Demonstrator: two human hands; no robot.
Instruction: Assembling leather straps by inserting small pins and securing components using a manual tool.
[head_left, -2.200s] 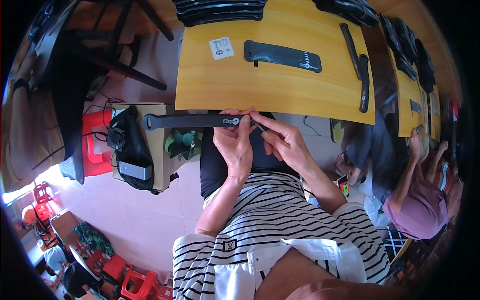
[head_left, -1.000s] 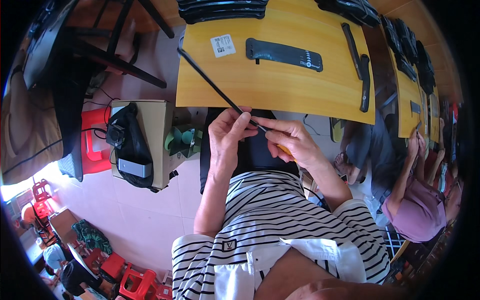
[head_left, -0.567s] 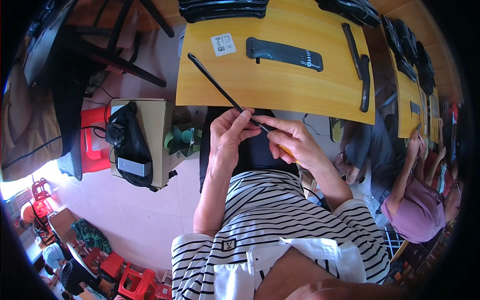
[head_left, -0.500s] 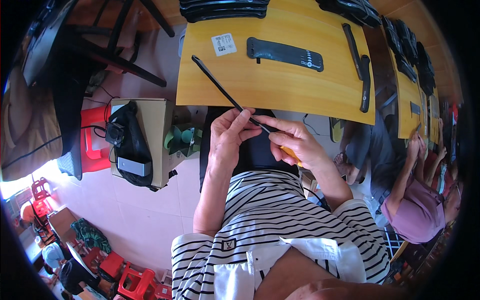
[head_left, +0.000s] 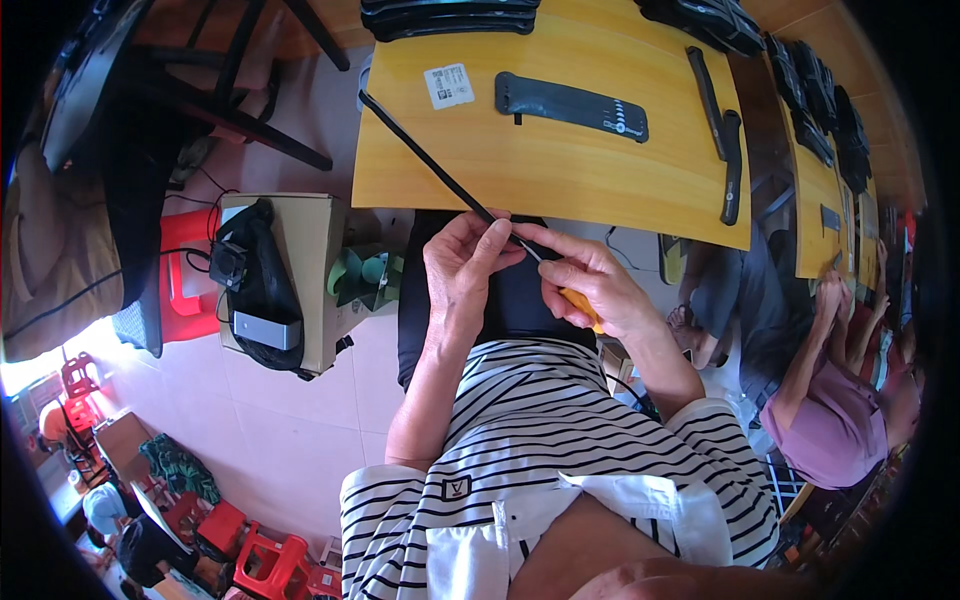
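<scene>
My left hand [head_left: 459, 268] is closed, pinching a long thin black strip [head_left: 425, 157] near its lower end. The strip slants up and left over the table's near edge. Beside it, my right hand [head_left: 602, 290] grips a yellow-handled tool [head_left: 580, 302] with a thin metal end pointing at the strip's held end. The tool's exact kind is hidden by the fingers. Both hands meet over my lap, just short of the table edge. Farther back lies a flat dark panel [head_left: 570, 106] with rounded ends and white marks.
On the yellow wooden table [head_left: 450, 185] lie a white label [head_left: 448, 86], two black strips [head_left: 731, 165] at the right and a stack of black pieces [head_left: 450, 18] at the back. A cardboard box [head_left: 318, 270] carrying a black bag stands at left. Other people sit at right.
The strip's far end has swung a little left and away, and more of the strip shows beyond my left hand. Both hands stay almost in place.
</scene>
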